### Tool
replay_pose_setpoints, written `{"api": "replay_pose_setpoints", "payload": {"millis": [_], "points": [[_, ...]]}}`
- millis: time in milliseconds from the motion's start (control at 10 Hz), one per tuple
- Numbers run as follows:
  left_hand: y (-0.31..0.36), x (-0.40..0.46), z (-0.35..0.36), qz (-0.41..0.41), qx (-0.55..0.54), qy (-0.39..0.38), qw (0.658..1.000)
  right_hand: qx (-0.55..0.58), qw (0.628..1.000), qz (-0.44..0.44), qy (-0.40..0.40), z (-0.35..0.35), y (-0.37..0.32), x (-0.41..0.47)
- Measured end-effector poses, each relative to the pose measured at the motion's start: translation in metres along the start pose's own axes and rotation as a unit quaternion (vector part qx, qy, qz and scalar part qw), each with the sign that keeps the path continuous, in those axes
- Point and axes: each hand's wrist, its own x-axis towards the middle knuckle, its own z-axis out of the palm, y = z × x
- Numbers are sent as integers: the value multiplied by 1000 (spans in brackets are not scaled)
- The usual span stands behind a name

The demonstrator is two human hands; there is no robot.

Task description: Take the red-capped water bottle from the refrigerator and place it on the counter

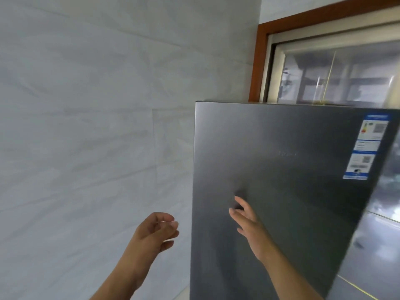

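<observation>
Nearest us, the left hand (157, 231) is raised in front of the pale tiled wall (86, 126), fingers loosely curled toward the thumb and holding nothing; it sits just left of the refrigerator (281, 191) edge, not touching it. The right hand (246, 221) reaches up against the grey door face, fingers spread and extended, empty; its fingertips (238, 199) lie at or very near the metal, though we cannot tell whether they actually touch. The refrigerator door appears closed from our angle; the red-capped water bottle is not in view, so we cannot say where it stands. Further up the door, near its right edge, an energy label sticker (366, 146) in blue and white; print too blurred to read. Beyond the refrigerator top, a brown wooden window frame (257, 61) with glass showing blurred reflections.
</observation>
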Motion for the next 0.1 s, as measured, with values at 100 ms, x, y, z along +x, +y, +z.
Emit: {"api": "replay_pose_setpoints", "payload": {"millis": [100], "points": [[-4, 9, -6, -16, 1, -19, 1000, 11, 1000, 0, 29, 0, 13, -7]]}}
